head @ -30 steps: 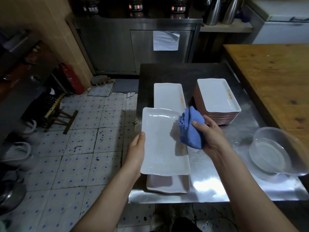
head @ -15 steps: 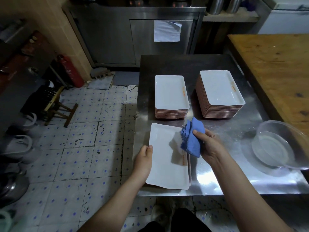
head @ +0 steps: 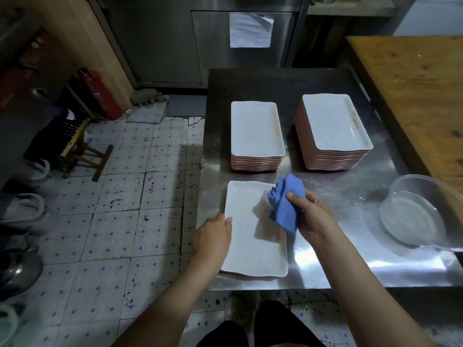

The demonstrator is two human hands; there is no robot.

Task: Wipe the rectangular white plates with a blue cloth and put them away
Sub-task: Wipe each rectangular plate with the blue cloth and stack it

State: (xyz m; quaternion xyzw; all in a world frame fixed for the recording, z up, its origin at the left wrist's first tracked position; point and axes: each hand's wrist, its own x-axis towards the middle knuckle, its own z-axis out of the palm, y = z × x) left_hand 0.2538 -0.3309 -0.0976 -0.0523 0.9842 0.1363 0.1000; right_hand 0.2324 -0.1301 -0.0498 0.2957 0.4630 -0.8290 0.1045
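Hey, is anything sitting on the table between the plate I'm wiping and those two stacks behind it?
Nothing visible. Only bare steel table separates the near plate from the left stack and right stack. The blue cloth in the right hand hangs over the plate's far right corner.
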